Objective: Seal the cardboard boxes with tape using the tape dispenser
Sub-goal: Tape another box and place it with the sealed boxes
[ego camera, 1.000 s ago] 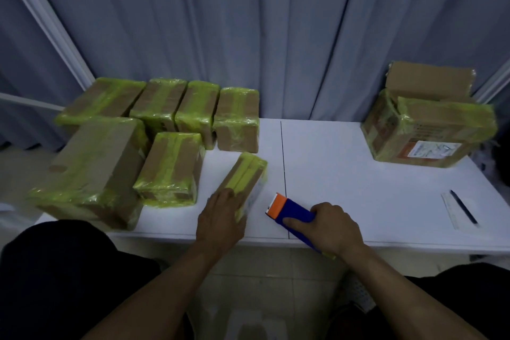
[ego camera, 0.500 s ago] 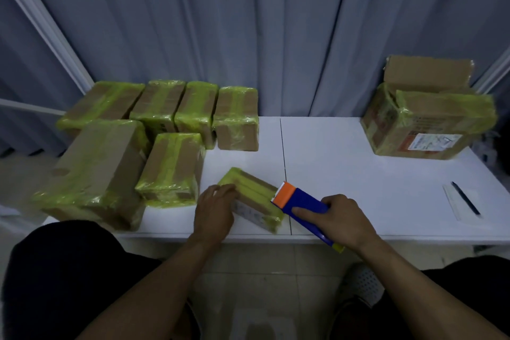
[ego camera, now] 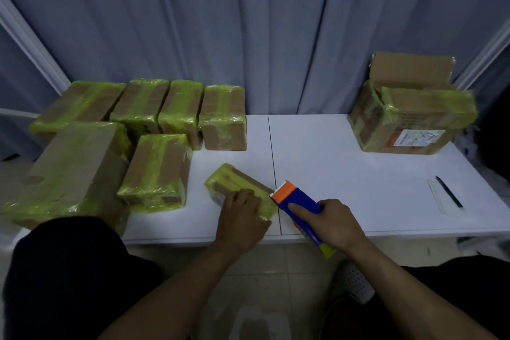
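Head view: a white folding table [ego camera: 358, 174] bears the small cardboard box bound in yellow-green tape [ego camera: 234, 179]. At that box's right end sits the blue, orange-nosed tape dispenser [ego camera: 299, 201], gripped by the right hand [ego camera: 336, 222]. The left hand [ego camera: 240, 221] curls over the box; pin it firmly so tape lays flat.
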Motion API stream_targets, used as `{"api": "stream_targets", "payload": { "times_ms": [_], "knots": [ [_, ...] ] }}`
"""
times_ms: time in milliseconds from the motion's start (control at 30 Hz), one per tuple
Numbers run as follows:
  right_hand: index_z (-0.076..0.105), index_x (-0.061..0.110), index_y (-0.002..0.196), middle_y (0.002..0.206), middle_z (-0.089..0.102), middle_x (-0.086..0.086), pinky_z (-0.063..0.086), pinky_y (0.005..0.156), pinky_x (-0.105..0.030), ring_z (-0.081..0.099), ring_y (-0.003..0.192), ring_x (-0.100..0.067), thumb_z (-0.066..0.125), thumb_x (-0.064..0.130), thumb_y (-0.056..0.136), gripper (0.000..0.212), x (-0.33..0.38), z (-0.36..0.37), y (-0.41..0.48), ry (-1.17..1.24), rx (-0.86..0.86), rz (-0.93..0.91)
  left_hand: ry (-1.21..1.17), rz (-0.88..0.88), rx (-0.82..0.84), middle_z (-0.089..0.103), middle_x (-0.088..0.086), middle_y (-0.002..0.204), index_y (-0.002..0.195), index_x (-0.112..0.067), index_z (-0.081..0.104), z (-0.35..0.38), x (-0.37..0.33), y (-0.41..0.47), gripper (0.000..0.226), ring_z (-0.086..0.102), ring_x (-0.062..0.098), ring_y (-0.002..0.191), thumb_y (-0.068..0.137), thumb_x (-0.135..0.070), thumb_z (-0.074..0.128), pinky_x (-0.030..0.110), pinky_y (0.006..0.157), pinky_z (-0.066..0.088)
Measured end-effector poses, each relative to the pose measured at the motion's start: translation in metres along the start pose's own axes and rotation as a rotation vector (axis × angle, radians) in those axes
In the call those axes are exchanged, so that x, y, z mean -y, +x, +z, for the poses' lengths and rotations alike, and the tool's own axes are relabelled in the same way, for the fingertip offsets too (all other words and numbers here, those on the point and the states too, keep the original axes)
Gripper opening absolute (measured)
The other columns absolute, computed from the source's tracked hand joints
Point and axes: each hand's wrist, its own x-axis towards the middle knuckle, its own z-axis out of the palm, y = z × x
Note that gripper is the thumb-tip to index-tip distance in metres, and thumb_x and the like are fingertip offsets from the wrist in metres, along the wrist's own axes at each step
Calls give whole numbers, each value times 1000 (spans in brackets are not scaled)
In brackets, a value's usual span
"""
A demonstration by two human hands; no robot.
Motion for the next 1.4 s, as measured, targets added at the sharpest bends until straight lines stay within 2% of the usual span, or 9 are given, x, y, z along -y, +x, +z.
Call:
{"api": "stream_targets", "payload": {
  "times_ms": [100,200,333,433,533,633,900,1200,1400],
  "knots": [
    [66,16,78,66,69,6,45,53,-14,67,59,-6,68,65,84,50,5,-3,-3,58,8,-14,-171,16,105,48,2,148,137,-17,55,-1,12,0,63,41,24,137,82,-37,77,32,115,27],
    [64,14,80,71,69,4,44,53,-14,66,61,-6,68,62,87,48,6,-5,-3,35,38,-27,-296,-7,172,45,-1,150,137,-16,54,-10,26,5,65,35,22,141,79,-24,81,22,114,21],
    [58,17,87,81,68,3,46,57,-18,66,70,-9,64,65,88,49,3,-3,-4,-83,97,-29,-249,9,260,42,2,150,134,-16,55,-28,46,19,65,35,27,139,74,-9,80,35,118,29],
    [55,21,86,81,66,5,42,55,-15,65,69,-8,63,62,91,42,8,-2,-7,-70,126,-39,-246,44,319,37,3,154,139,-23,49,-37,52,21,73,34,25,141,75,-22,86,45,117,34],
    [52,23,87,81,64,8,39,53,-10,63,69,-4,61,60,93,38,16,-3,-12,-57,133,-79,-319,-91,325,43,-1,149,142,-24,47,-62,29,24,61,43,19,136,87,-30,75,35,113,38],
    [55,24,91,82,65,10,40,53,-11,62,66,-2,63,61,92,38,20,-2,-17,-42,141,-133,-533,-287,236,59,-4,135,131,-22,62,-94,9,25,33,56,13,120,98,-27,59,27,102,43],
    [59,27,86,72,61,9,42,56,-12,58,59,2,72,50,90,27,32,5,-26,7,178,-298,-1097,-520,218,75,-2,104,110,-21,72,-130,-13,-12,22,71,14,97,99,-33,57,31,90,54],
    [60,30,91,79,67,19,47,60,-13,64,68,-1,76,46,87,23,38,9,-31,100,244,-352,-1078,-563,129,77,-3,89,98,-17,77,-133,-1,-18,15,68,11,80,96,-24,64,23,75,53],
    [62,31,93,81,67,11,51,59,-16,66,71,-3,69,66,80,38,43,14,-30,15,202,-370,-912,-458,8,75,-11,77,87,-20,77,-130,8,-15,13,63,-6,65,93,-16,67,9,61,47]
  ]
}}
